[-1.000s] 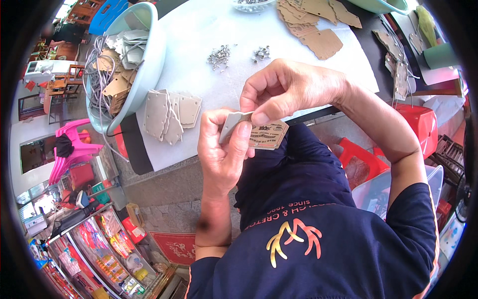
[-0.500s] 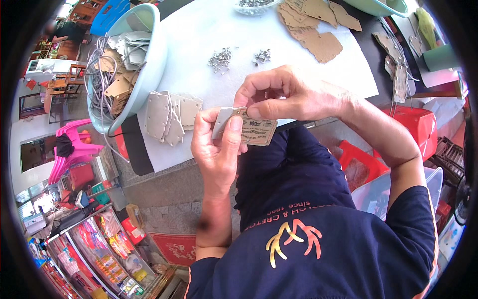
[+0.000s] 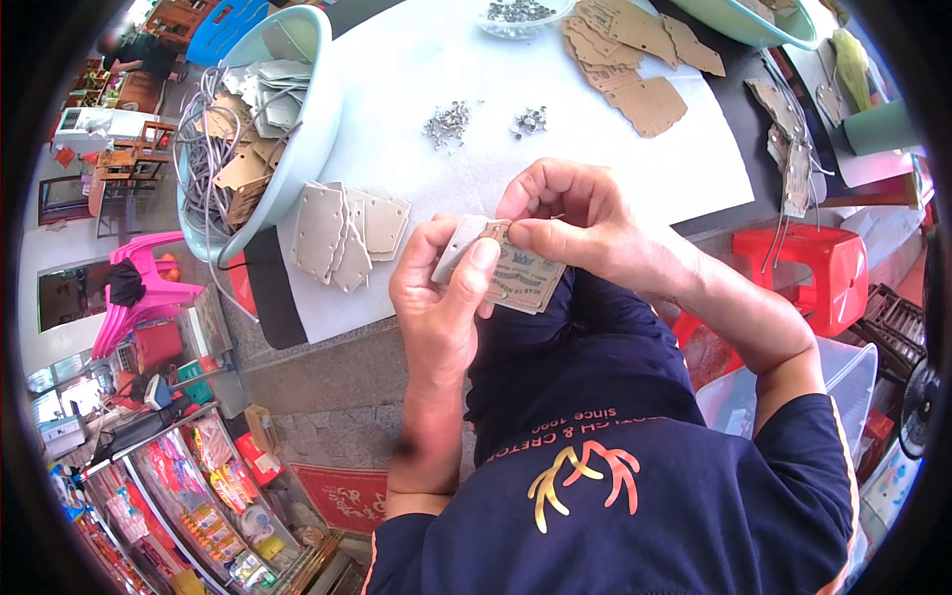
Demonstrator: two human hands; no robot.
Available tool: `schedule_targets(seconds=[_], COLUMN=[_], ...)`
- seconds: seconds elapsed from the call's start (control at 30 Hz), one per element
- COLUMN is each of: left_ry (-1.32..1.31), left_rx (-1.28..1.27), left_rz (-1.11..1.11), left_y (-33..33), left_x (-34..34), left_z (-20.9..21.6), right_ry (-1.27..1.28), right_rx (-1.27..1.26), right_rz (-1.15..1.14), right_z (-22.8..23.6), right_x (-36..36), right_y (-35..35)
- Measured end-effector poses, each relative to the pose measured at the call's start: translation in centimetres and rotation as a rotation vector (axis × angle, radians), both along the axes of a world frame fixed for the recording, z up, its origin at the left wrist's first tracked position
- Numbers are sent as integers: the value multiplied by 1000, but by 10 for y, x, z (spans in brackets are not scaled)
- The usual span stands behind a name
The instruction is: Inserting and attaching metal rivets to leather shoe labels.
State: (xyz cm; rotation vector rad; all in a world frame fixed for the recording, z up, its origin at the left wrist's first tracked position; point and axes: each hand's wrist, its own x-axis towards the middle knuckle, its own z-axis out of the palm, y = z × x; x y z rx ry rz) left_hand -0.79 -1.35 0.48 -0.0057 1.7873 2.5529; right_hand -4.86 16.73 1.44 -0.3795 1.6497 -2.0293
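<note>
Above my lap, my left hand [image 3: 441, 293] is closed round a few cardboard tags [image 3: 531, 281], its thumb lying across their printed brown face. A pale grey tag end [image 3: 460, 238] shows beside that thumb. My right hand [image 3: 585, 213] pinches the tags' upper edge between thumb and forefinger; whether a small part is also in this pinch is hidden. Beyond my hands, on the white sheet, lie two little heaps of metal fasteners, a left heap [image 3: 448, 123] and a smaller right heap [image 3: 531, 121]. To the left, fanned grey tags [image 3: 325, 238] rest near the sheet's edge.
A pale blue basin [image 3: 319, 119] with tags and grey cords stands at the left. Brown tags [image 3: 650, 106] and a clear bowl of fasteners [image 3: 486, 22] lie at the far side. Right of me are corded tags [image 3: 796, 174] and a red stool [image 3: 828, 263].
Both hands have shifted slightly right in the picture with the tags, which are now tilted more, right end lower. The right wrist sits a little lower. Both hands keep their grip.
</note>
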Motion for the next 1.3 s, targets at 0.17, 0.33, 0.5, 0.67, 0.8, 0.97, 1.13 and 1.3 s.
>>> schedule_targets(seconds=[0.17,0.33,0.5,0.67,0.8,0.97,1.13,1.3], left_ry=[-97,-149,-166,-184,-179,-164,-166,-154], left_rx=[77,121,122,92,93,78,75,66], left_rz=[66,78,73,108,97,68,55,60], left_y=[7,6,4,-8,-19,-18,-17,-16], left_x=[1,4,5,7,7,8,8,8], left_z=[0,6,8,8,3,2,3,3], right_ry=[23,-43,16,223,425,1233,1591,1668], right_rx=[47,207,246,299,530,727,828,846], right_rz=[-43,40,53,132,227,-18,125,249], right_z=[-5,18,13,9,22,7,4,11], right_x=[8,10,7,-5,-40,-90,-110,-118], right_y=[1,10,8,-2,-9,-23,-32,-40])
